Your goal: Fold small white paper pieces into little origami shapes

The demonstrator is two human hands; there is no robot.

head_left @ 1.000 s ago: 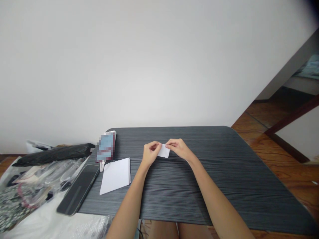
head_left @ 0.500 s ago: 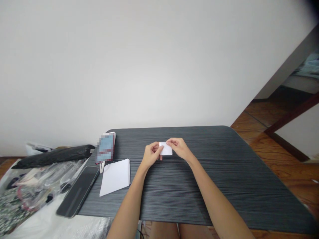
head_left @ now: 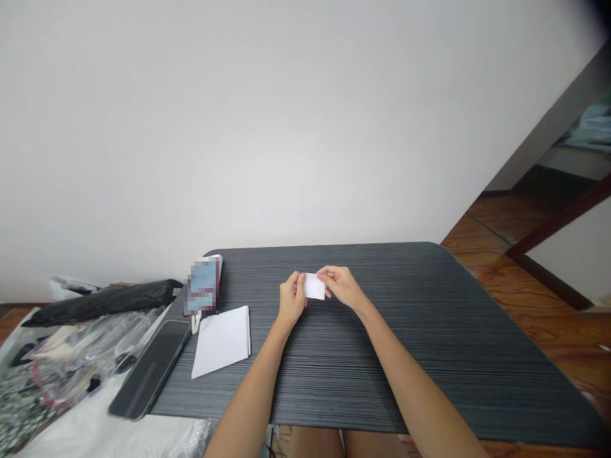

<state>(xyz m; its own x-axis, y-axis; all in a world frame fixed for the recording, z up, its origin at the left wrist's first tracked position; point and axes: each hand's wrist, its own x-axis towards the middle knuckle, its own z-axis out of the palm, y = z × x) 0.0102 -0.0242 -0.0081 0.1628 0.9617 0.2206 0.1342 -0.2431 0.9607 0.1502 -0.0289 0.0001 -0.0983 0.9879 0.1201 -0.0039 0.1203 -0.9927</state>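
Between both hands a small white piece of paper [head_left: 314, 287] is held up over the dark table [head_left: 382, 356]. My left hand [head_left: 292, 299] is closed on the paper's left edge, its thumb lying along that side. At the paper's upper right corner, the thumb and fingers of my right hand [head_left: 341, 285] pinch it. The fingers behind the paper are partly hidden.
Left of my hands lies a stack of white paper [head_left: 222, 341]. Behind it is a blurred-out packet [head_left: 203, 286]. A dark smartphone [head_left: 150, 369] rests at the table's left edge, beside plastic-wrapped goods [head_left: 90, 350]. A white wall [head_left: 305, 127] stands behind the table.
My left hand has turned, and its thumb has moved from the paper's face to its left edge. The paper has shifted slightly left and tilted a little. My right hand still pinches its corner.
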